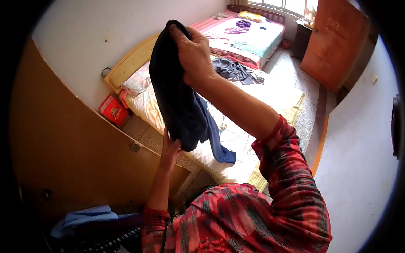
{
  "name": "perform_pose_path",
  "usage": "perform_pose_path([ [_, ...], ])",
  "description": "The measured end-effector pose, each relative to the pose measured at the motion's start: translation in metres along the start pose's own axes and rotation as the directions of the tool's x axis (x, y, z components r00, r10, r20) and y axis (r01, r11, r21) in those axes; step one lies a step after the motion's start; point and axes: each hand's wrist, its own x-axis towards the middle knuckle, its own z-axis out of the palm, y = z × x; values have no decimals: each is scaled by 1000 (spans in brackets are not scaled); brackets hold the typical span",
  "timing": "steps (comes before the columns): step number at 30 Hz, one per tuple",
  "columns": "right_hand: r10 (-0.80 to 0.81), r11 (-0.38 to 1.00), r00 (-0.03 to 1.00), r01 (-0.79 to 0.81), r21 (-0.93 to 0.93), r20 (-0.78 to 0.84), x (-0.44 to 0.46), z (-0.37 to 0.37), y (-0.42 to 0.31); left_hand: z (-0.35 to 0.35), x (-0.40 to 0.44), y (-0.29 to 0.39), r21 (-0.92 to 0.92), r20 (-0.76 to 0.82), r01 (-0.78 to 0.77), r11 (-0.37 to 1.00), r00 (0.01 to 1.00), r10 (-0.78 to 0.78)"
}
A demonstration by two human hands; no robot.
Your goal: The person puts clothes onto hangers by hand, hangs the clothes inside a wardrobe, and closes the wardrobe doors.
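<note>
A dark navy garment [177,101] hangs stretched lengthwise between my two hands, over the near side of a bed. My right hand [195,55] is raised and closed on its upper end, thumb pressed against the cloth. Lower down, my left hand [170,148] grips the bottom edge, with some of its fingers hidden behind the fabric. A narrow, bluer sleeve or leg dangles free to the right and ends in a cuff. Whether the garment is a top or trousers, I cannot tell.
Below is a bed [242,168] with a light sheet and dark clothing [236,71]. Another bed [265,36] stands by the window. A wooden panel [84,143] is close at left, above folded clothes [84,219]. A red box [113,109] sits near the headboard; a brown door [333,42] stands right.
</note>
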Motion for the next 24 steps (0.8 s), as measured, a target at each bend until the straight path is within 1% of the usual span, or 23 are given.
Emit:
perform_pose_path([
  [2,19,999,995,-14,46,-99,2,-6,-2,8,-7,-2,-14,94,-69,998,993,70],
  [3,11,999,994,-6,43,-106,3,-10,0,15,-9,0,-15,105,-66,998,992,67],
  [4,7,998,993,0,57,-114,4,-15,4,27,-13,3,226,124,-128,966,987,102],
  [5,4,997,993,5,72,-120,5,-19,7,38,-16,6,451,151,-188,873,980,133],
  [6,-1,998,992,9,67,-123,5,-21,6,49,-15,9,495,38,-146,856,989,146],
  [7,43,996,991,-32,87,-128,3,-25,4,36,-8,-2,492,44,-147,858,989,144],
  [8,86,992,987,-72,108,-134,3,-29,2,4,4,-23,596,-1,-9,803,1000,12],
  [9,82,992,987,-67,104,-140,5,-35,-2,-28,14,-38,686,-60,123,717,992,-113],
  [10,98,991,990,-87,105,-104,8,-43,-5,-68,22,-40,561,156,-11,828,983,-93],
  [11,116,988,991,-108,106,-67,11,-53,-9,-77,22,-32,483,259,-70,873,964,-66],
  [12,125,990,992,-123,61,-28,21,-73,-5,-86,21,-25,392,358,-114,913,933,-37],
  [13,126,991,992,-125,45,-17,29,-87,-4,-68,8,9,158,261,-70,985,965,26],
  [14,106,993,994,-107,-54,-16,33,-98,-4,-59,1,33,48,191,-87,995,979,76],
  [15,88,985,996,-89,-151,-10,36,-110,-1,-54,-2,50,-4,128,-132,991,983,131],
  [16,13,896,999,5,-444,36,48,-134,14,-50,-6,68,-34,70,-183,983,980,185],
  [17,-45,719,993,107,-687,107,56,-158,30,-48,-8,84,-48,5,-232,972,973,232],
  [18,-141,502,965,261,-825,219,50,-167,37,-46,-8,97,-52,-49,-279,959,960,277],
  [19,-120,517,965,260,-816,231,46,-181,49,-45,-7,108,-45,-101,-322,946,943,316],
  [20,24,430,977,181,-884,212,40,-194,70,-44,-4,118,-20,-143,-358,934,925,352],
  [21,173,336,968,116,-935,182,32,-201,93,-43,0,125,13,-177,-383,924,908,379],
  [23,153,195,946,255,-947,287,8,-209,129,-40,11,133,113,-215,-418,902,876,432],
  [24,247,151,919,276,-949,306,-3,-209,137,-40,18,134,182,-220,-427,886,860,460],
])
